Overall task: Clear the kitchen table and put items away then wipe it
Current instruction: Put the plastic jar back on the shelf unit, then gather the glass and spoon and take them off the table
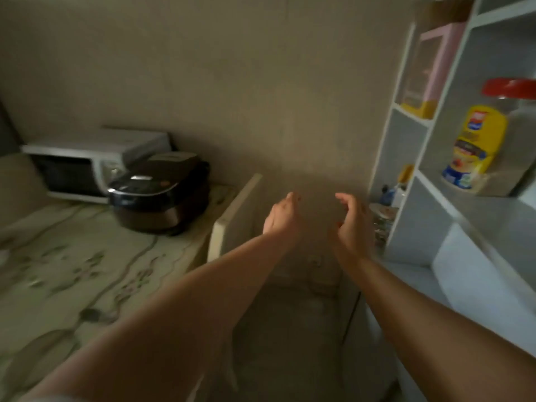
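Patterned worktop [72,265] at left, carrying a dark rice cooker [161,195] with a white microwave [92,163] just behind. Left hand [282,217] and right hand [352,224] raised before the wall, apart, both empty with fingers loosely curled. White shelf [435,181] at right, holding a yellow bottle [475,146].

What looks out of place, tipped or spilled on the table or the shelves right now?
Nothing clearly. The rice cooker and microwave sit upright on the table. The yellow bottle stands cap-down on the white shelf, probably by design. Both hands, left and right, are empty. The picture is blurred.
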`<state>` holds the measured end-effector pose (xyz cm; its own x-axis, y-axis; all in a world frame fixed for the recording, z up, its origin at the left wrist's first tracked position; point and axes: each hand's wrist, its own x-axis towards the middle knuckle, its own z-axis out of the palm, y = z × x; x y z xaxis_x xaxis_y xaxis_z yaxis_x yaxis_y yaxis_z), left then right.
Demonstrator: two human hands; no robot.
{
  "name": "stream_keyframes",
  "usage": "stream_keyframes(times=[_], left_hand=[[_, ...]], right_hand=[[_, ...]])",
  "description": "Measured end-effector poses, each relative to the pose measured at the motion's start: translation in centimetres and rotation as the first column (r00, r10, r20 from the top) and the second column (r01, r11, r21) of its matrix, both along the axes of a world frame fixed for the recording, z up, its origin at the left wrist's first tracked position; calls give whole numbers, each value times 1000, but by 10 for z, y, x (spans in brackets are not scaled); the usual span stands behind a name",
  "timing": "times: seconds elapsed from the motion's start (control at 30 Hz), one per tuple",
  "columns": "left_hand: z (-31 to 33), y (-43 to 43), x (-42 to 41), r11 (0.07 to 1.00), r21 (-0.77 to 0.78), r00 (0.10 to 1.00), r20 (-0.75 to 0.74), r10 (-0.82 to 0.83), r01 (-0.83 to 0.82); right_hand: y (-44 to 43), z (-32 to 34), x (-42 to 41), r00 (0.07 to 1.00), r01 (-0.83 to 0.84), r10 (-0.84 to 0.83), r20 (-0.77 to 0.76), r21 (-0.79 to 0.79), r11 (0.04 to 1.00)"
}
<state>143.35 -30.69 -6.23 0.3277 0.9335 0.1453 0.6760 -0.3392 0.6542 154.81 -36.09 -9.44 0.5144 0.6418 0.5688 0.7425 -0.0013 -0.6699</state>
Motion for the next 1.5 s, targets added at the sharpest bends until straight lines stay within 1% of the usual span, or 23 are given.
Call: stream_keyframes(times=[0.13, 0.2, 0.27, 0.37, 0.5, 0.63, 0.77, 0.83, 0.93, 1.03, 1.1, 1.23, 1.3, 1.4, 1.5], left_hand=[[-15, -14, -70, 984, -23, 984, -18, 175, -176], [-25, -20, -103, 962, -63, 964, -6, 264, -264], [-35, -28, -141, 933, -99, 938, -21, 345, -346], [-49, -44, -189, 878, -121, 886, -53, 461, -464], [-72, -64, -254, 785, -179, 803, -61, 592, -593], [-88, -80, -320, 708, -219, 735, -67, 675, -671], [-103, -84, -385, 645, -244, 677, -73, 732, -724], [-111, -79, -416, 629, -249, 665, -96, 741, -737], [-128, -70, -453, 605, -273, 646, -90, 758, -748], [-150, -64, -477, 596, -309, 645, -83, 760, -741], [-164, -62, -485, 579, -336, 633, -68, 771, -743], [-185, -58, -491, 480, -403, 528, -11, 849, -779], [-193, -53, -491, 448, -431, 502, -14, 865, -784], [-200, -48, -490, 378, -492, 463, -57, 885, -784], [-206, -44, -486, 320, -517, 434, -113, 894, -794]], right_hand=[[3, -4, -59, 985, -170, 168, -47, -55, 984], [4, -5, -84, 969, -240, 229, -92, -129, 962], [5, -9, -114, 939, -342, 324, -116, -209, 916], [7, -12, -157, 876, -483, 460, -145, -278, 831], [13, -24, -232, 801, -594, 575, -166, -340, 729], [20, -45, -307, 749, -649, 641, -170, -388, 655], [26, -66, -366, 742, -638, 649, -171, -478, 604], [30, -77, -388, 751, -624, 636, -180, -510, 592], [40, -97, -408, 778, -590, 596, -198, -555, 586], [52, -119, -421, 821, -542, 523, -229, -598, 590], [58, -131, -424, 851, -501, 468, -239, -641, 582], [74, -156, -421, 900, -396, 391, -195, -742, 541], [87, -166, -418, 911, -354, 377, -168, -786, 506], [105, -181, -415, 902, -297, 422, -93, -843, 449], [119, -195, -413, 870, -257, 493, -25, -875, 409]])
